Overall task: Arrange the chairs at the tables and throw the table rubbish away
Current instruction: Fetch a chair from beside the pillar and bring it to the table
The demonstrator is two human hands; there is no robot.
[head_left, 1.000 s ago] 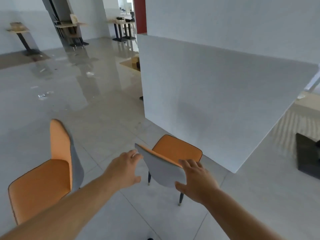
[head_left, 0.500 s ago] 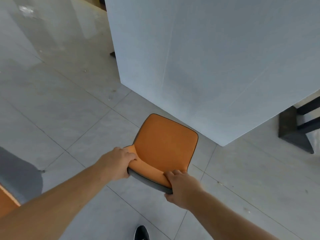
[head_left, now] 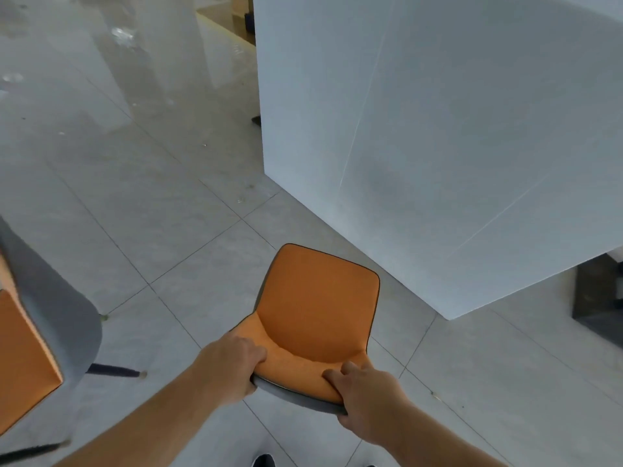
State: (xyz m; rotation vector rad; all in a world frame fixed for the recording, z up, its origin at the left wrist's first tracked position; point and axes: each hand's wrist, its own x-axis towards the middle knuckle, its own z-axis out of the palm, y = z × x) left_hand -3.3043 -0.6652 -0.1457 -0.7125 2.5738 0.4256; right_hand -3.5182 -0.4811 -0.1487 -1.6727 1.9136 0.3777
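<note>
An orange chair (head_left: 317, 308) with a grey back shell stands on the tiled floor just in front of me, its seat facing the corner of a large white table (head_left: 438, 129). My left hand (head_left: 232, 365) grips the left end of the chair's backrest top. At the right end of the same edge my right hand (head_left: 367, 399) is closed on it. The seat's front edge sits close to the table's near corner, apart from it. The chair's legs are hidden under the seat.
A second orange and grey chair (head_left: 37, 342) stands at the left edge, its dark leg (head_left: 114, 370) reaching toward me. The table's dark base (head_left: 596, 305) shows at the right. Small scraps (head_left: 123, 33) lie on the glossy floor far left.
A second ago my hands were open, reaching for the backrest; they then closed on it. Since half a second ago the grip is the same, and the left chair has come further into view.
</note>
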